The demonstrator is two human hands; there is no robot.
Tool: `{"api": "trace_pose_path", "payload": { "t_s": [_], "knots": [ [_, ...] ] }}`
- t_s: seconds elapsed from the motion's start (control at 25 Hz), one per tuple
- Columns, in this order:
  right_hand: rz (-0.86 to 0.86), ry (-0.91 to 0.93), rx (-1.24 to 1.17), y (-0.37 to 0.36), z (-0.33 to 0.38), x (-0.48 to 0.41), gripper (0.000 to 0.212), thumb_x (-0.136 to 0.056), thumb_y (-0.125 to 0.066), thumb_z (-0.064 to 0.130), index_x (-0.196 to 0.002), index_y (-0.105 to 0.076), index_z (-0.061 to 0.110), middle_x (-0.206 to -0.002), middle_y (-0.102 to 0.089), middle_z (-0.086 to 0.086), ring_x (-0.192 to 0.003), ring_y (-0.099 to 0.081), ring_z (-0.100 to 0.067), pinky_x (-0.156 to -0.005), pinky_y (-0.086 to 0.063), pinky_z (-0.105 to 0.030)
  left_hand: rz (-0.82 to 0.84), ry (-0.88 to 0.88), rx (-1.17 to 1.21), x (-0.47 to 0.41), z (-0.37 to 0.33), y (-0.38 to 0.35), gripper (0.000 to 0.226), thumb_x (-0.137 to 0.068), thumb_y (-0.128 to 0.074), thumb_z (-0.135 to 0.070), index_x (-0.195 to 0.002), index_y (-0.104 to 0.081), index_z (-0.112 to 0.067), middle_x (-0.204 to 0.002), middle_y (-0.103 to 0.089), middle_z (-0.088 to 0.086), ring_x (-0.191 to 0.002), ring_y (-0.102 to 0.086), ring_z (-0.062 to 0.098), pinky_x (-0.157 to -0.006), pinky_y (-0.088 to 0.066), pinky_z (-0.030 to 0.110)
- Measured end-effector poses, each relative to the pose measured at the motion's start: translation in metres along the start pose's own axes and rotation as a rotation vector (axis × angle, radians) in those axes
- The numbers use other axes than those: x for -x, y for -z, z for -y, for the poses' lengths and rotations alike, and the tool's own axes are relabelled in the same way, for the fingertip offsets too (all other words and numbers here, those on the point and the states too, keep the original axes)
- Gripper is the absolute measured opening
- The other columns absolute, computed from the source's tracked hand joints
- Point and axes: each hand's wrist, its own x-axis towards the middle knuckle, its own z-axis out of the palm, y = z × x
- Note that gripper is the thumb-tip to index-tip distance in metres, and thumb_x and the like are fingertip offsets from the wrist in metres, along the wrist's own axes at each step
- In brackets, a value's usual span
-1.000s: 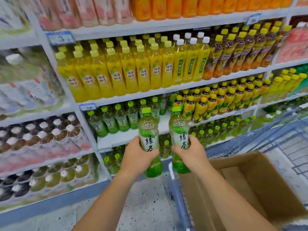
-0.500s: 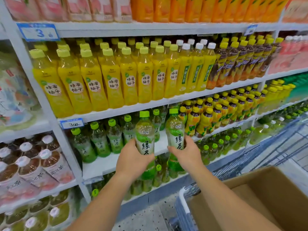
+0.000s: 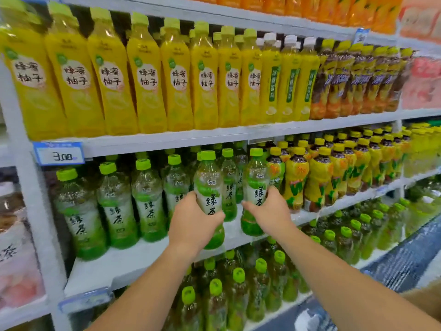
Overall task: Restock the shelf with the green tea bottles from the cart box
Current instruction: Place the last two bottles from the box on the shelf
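Each hand holds one green tea bottle, upright, with a green cap and a white-green label. My left hand [image 3: 191, 223] grips the left green tea bottle [image 3: 208, 185] around its lower half. My right hand [image 3: 270, 213] grips the right green tea bottle [image 3: 255, 185] from its right side. Both bottles are at the front of the white middle shelf [image 3: 133, 261], their bases just over its front part. Several matching green tea bottles [image 3: 114, 206] stand in a row on that shelf to the left, and more stand behind.
Yellow honey-citrus bottles [image 3: 143, 75] fill the shelf above. Yellow-labelled dark tea bottles [image 3: 317, 177] stand right of my hands. Green-capped bottles [image 3: 238, 290] fill the shelf below. A price tag [image 3: 58, 152] hangs at the left. A corner of the cardboard cart box [image 3: 424, 297] shows at the lower right.
Both hands have carried the two bottles forward and up from over the cart to the middle shelf. The view has closed in on the shelves and the cart box has left the frame almost entirely.
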Motion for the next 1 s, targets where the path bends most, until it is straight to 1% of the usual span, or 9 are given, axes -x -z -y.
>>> {"api": "trace_pose_path", "payload": {
  "t_s": [0.12,0.28,0.36,0.44,0.52,0.6,0.72,0.84,1.0],
  "knots": [
    [-0.025,0.042,-0.012,-0.017,-0.015,-0.007,0.050,-0.079,-0.080,0.043,-0.109,-0.049,0.016,-0.097,-0.059,0.000,-0.089,-0.058,-0.021,-0.072,-0.048,-0.035,-0.047,-0.075,-0.031,-0.004,0.027,-0.020,0.031,-0.066,-0.078,-0.043,-0.084,-0.056,-0.029,-0.080,-0.066,-0.007,-0.070,-0.064,0.013,-0.062,-0.057,0.039],
    [-0.050,0.101,-0.003,-0.027,-0.025,-0.014,0.055,-0.083,-0.078,0.041,-0.118,-0.047,0.014,-0.102,-0.054,0.000,-0.092,-0.051,-0.020,-0.079,-0.048,-0.037,-0.081,-0.126,0.038,-0.012,0.043,-0.037,0.033,-0.070,-0.080,-0.039,-0.093,-0.060,-0.028,-0.087,-0.068,-0.006,-0.077,-0.066,0.012,-0.067,-0.058,0.037],
    [-0.042,0.117,-0.058,-0.030,-0.029,-0.015,0.053,-0.085,-0.077,0.038,-0.121,-0.047,0.014,-0.103,-0.055,0.002,-0.095,-0.054,-0.020,-0.081,-0.045,-0.034,-0.092,-0.143,-0.002,-0.018,0.051,-0.044,0.057,-0.067,-0.074,-0.054,-0.113,-0.061,-0.024,-0.104,-0.068,-0.006,-0.096,-0.066,0.015,-0.080,-0.059,0.041],
    [-0.028,0.110,-0.060,-0.034,-0.034,-0.014,0.049,-0.085,-0.075,0.042,-0.116,-0.048,0.016,-0.102,-0.056,0.005,-0.097,-0.056,-0.019,-0.082,-0.045,-0.033,-0.106,-0.144,-0.023,-0.021,0.061,-0.050,0.068,-0.064,-0.068,-0.064,-0.117,-0.062,-0.022,-0.107,-0.066,-0.005,-0.099,-0.064,0.017,-0.084,-0.059,0.043],
    [-0.007,0.116,0.055,-0.038,-0.044,-0.014,0.051,-0.078,-0.075,0.051,-0.107,-0.053,0.016,-0.101,-0.061,0.002,-0.097,-0.060,-0.021,-0.082,-0.052,-0.037,-0.089,-0.132,-0.028,-0.015,0.066,-0.049,0.050,-0.067,-0.073,-0.062,-0.098,-0.066,-0.024,-0.098,-0.066,-0.004,-0.090,-0.063,0.015,-0.078,-0.058,0.039],
    [0.065,0.096,0.117,-0.038,-0.051,-0.014,0.048,-0.078,-0.075,0.047,-0.110,-0.059,0.015,-0.105,-0.067,-0.003,-0.100,-0.064,-0.024,-0.081,-0.054,-0.036,-0.047,-0.119,-0.015,-0.011,0.073,-0.048,0.042,-0.070,-0.080,-0.056,-0.091,-0.064,-0.024,-0.098,-0.067,-0.004,-0.091,-0.062,0.015,-0.080,-0.056,0.036],
    [0.117,0.073,0.134,-0.036,-0.054,-0.020,0.044,-0.086,-0.074,0.040,-0.116,-0.059,0.011,-0.113,-0.067,-0.005,-0.106,-0.063,-0.026,-0.081,-0.050,-0.032,-0.071,-0.147,-0.014,-0.005,0.077,-0.050,0.041,-0.073,-0.083,-0.051,-0.095,-0.060,-0.025,-0.101,-0.065,-0.004,-0.097,-0.059,0.016,-0.082,-0.048,0.029],
    [0.084,0.039,0.087,-0.038,-0.049,-0.024,0.045,-0.088,-0.074,0.033,-0.116,-0.047,0.009,-0.111,-0.061,-0.006,-0.107,-0.060,-0.028,-0.080,-0.048,-0.034,-0.142,-0.181,-0.023,-0.002,0.078,-0.055,0.042,-0.074,-0.082,-0.050,-0.096,-0.056,-0.026,-0.099,-0.061,-0.005,-0.095,-0.055,0.014,-0.081,-0.043,0.027],
    [0.047,0.036,0.052,-0.045,-0.051,-0.032,0.040,-0.088,-0.075,0.030,-0.111,-0.048,0.012,-0.109,-0.063,-0.006,-0.098,-0.059,-0.024,-0.078,-0.049,-0.033,-0.173,-0.181,-0.030,-0.005,0.085,-0.061,0.043,-0.073,-0.080,-0.054,-0.100,-0.067,-0.023,-0.097,-0.065,-0.005,-0.092,-0.055,0.012,-0.078,-0.046,0.028]
  ]
}}
